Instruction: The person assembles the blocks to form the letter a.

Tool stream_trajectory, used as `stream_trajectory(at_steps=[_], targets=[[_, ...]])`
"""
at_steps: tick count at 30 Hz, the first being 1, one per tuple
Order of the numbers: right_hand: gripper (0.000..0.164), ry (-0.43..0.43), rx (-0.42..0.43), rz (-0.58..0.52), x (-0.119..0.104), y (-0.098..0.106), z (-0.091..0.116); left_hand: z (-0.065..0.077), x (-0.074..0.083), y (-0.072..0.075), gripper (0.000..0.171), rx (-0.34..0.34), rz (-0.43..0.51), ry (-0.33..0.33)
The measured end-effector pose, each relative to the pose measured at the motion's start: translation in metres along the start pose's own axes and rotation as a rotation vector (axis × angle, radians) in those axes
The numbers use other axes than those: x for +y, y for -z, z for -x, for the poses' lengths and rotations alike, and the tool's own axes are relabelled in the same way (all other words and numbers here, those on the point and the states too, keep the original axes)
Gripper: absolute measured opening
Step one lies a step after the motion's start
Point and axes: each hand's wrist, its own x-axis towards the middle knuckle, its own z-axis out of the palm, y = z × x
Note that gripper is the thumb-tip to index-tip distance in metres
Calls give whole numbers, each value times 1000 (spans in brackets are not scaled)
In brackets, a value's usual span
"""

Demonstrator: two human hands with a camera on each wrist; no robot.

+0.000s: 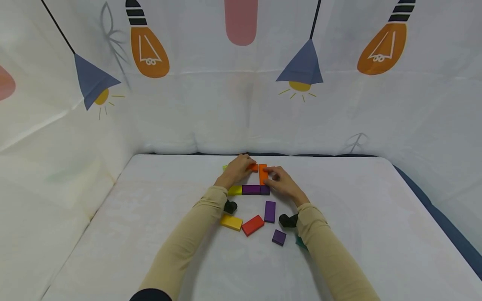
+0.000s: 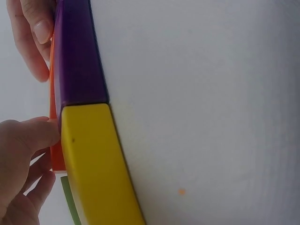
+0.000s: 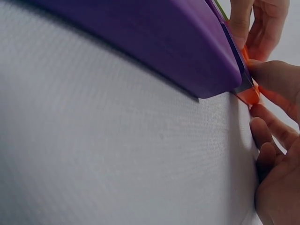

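A yellow rectangular block already abuts a purple rectangular block on the white tabletop, the left grip pinches a far orange block, the right grip a long orange block to its right, and a red rectangular block lies nearer, apparently unplaced.

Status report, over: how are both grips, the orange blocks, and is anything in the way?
Left grip on crosswise orange block. Right grip on lengthwise orange block. Purple block, yellow block close by; might hinder.
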Motion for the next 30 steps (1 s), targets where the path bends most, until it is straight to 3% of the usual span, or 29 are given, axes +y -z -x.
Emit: stream_trajectory(at_steps=[9,30], targets=[[48,12,-32,-13,0,3,1,0,0,-3,30,2,0,-1],[59,-54,-151,-92,3,12,-1,-5,-2,-7,30,9,-18,15]])
